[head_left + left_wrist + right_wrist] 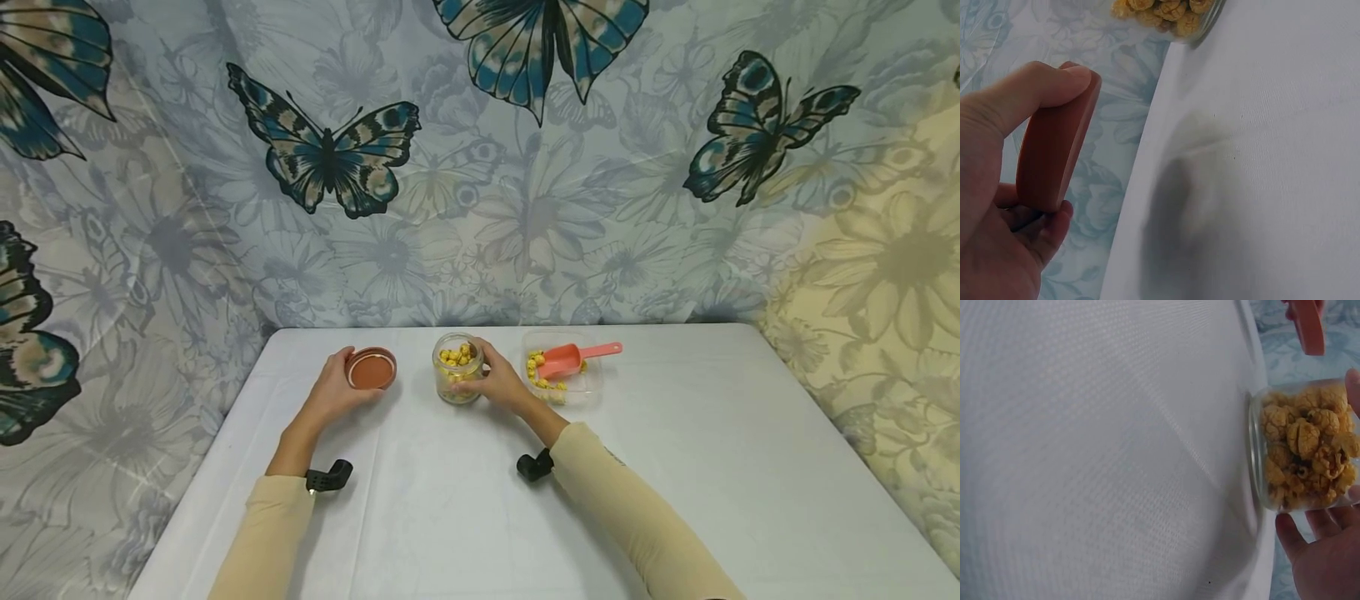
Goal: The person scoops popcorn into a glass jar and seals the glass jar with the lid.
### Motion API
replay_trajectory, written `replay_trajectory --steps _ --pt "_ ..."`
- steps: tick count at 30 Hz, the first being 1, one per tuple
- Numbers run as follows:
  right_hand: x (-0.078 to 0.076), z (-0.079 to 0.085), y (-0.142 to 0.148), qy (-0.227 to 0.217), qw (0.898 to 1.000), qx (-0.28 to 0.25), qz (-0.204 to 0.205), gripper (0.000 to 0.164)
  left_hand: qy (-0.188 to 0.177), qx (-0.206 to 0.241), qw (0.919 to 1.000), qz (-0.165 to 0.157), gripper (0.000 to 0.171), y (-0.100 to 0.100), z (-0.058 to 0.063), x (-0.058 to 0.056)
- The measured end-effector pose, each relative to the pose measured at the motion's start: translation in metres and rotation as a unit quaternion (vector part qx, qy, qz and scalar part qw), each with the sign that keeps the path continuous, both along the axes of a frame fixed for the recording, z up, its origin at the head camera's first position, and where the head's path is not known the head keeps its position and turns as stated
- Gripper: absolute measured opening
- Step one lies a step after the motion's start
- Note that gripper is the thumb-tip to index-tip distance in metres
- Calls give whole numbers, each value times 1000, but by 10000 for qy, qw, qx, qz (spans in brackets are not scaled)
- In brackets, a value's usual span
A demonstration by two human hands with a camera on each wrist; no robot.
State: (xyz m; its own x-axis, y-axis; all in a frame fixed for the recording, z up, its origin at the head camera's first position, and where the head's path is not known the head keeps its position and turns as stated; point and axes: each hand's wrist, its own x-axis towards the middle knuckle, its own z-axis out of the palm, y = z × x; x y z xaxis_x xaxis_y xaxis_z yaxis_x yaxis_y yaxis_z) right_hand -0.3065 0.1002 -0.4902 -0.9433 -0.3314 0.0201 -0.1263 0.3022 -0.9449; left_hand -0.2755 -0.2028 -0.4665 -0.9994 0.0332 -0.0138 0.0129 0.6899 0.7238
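Observation:
My left hand [335,390] grips a reddish-brown round jar lid [372,368] by its edge, above the table and left of the jar. In the left wrist view the lid [1054,150] is edge-on, between the thumb and the fingers. A clear glass jar [459,398] stands without a lid, holding yellow popcorn [455,357]. Around the jar's right side curls my right hand [501,383]. The right wrist view has the thumb and fingers on opposite sides of the jar, with round popcorn pieces [1304,437] behind the glass.
Right of the jar stands a clear plastic container [594,390] with some popcorn in it. A coral-pink scoop [564,362] lies in the container, its handle sticking out past the right rim. A white cloth [450,517] covers the table. Butterfly-patterned fabric [465,250] hangs behind it.

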Motion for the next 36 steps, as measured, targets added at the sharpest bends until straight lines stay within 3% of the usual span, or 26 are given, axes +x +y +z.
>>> replay_trajectory --steps 7,25,34,36 --pt "2 4 0 24 10000 73 33 87 52 20 9998 -166 97 8 7 3" --pt "2 3 1 -89 9999 -12 46 89 159 -19 9975 -682 94 32 27 -2" --pt "19 34 0 -159 9997 74 184 85 265 -346 9942 -985 90 43 38 -5" --pt "20 34 0 -159 9997 56 178 85 299 -469 9928 -1064 90 45 41 -5"
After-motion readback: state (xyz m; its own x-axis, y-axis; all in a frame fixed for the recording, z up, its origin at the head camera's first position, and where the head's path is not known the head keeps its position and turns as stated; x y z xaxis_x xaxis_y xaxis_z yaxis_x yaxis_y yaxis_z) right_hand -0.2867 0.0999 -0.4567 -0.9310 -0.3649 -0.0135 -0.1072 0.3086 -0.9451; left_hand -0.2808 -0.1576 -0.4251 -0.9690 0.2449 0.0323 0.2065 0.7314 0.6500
